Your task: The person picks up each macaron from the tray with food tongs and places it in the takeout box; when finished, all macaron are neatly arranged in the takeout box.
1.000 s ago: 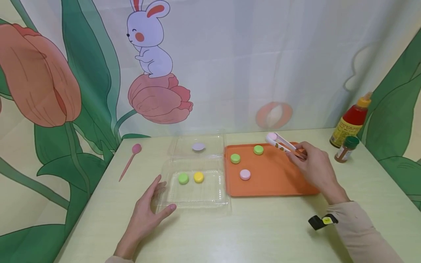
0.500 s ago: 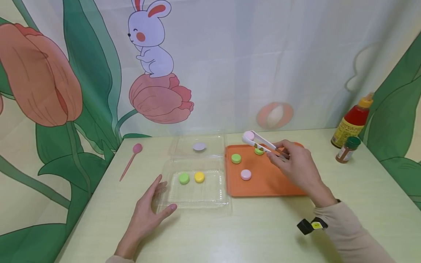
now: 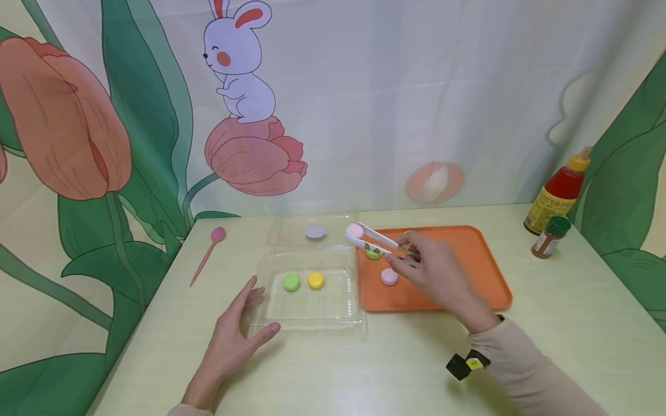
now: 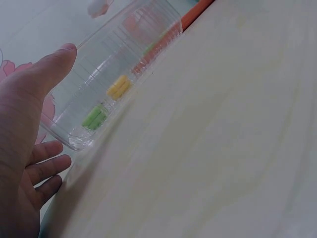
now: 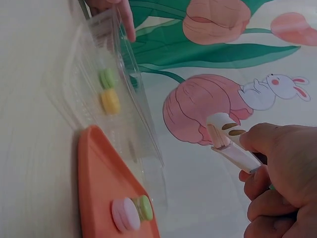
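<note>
White tongs (image 3: 376,241) are held in my right hand (image 3: 437,268), and a pink macaron (image 3: 355,231) is pinched between their tips, above the orange tray's (image 3: 442,294) left edge. My left hand (image 3: 229,338), thumb and fingers spread, is at the left front corner of a clear plastic box (image 3: 312,312); whether it touches the box I cannot tell. Inside the box lie a green macaron (image 3: 291,282) and a yellow macaron (image 3: 315,281), side by side. A second pink macaron (image 3: 389,277) rests on the tray, and a green macaron (image 3: 373,253) there is partly hidden by the tongs.
The box's clear lid (image 3: 291,231) lies folded back, with a pale oval patch on it. A pink spoon (image 3: 210,254) is at the table's left. A red sauce bottle (image 3: 557,193) and a small green-capped jar (image 3: 550,237) stand at the back right.
My right hand has carried the tongs and the pink macaron leftward across the tray, toward the clear box. My left hand has stayed in place.
</note>
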`<state>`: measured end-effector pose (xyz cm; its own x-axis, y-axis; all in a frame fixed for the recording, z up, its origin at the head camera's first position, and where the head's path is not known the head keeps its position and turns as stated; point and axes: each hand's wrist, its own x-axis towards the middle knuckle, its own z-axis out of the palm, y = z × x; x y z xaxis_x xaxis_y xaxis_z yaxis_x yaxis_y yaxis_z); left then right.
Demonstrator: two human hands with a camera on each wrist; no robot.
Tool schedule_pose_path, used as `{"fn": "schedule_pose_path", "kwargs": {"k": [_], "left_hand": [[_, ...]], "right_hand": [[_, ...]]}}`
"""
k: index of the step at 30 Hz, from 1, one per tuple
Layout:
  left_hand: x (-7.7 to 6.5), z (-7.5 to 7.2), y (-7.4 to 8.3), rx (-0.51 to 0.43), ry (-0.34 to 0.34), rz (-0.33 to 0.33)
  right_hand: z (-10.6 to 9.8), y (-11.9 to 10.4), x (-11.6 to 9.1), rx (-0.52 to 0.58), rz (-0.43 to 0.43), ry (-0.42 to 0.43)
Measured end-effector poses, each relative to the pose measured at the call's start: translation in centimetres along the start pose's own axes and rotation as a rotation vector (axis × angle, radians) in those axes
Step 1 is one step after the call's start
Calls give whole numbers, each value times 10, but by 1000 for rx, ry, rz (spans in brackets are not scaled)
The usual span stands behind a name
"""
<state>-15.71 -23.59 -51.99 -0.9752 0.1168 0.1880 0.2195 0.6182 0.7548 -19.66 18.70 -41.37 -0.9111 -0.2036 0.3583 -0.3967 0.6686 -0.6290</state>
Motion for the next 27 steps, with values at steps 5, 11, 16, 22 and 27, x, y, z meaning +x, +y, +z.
{"fn": "schedule_pose_path", "kwargs": {"k": [5, 11, 16, 22, 27], "left_hand": [[0, 0, 0, -9, -4, -11], [-1, 0, 1, -4, -4, -10], [0, 0, 0, 3, -3, -5], [0, 0, 1, 1, -5, -6], [0, 0, 1, 2, -5, -12]], "right_hand": [[13, -6, -1, 42, 11, -75], [26, -7, -1, -19, -12, -117], [33, -10, 1, -82, -3, -168], [34, -19, 4, -154, -3, -225], [34, -28, 8, -247, -20, -274]]}}
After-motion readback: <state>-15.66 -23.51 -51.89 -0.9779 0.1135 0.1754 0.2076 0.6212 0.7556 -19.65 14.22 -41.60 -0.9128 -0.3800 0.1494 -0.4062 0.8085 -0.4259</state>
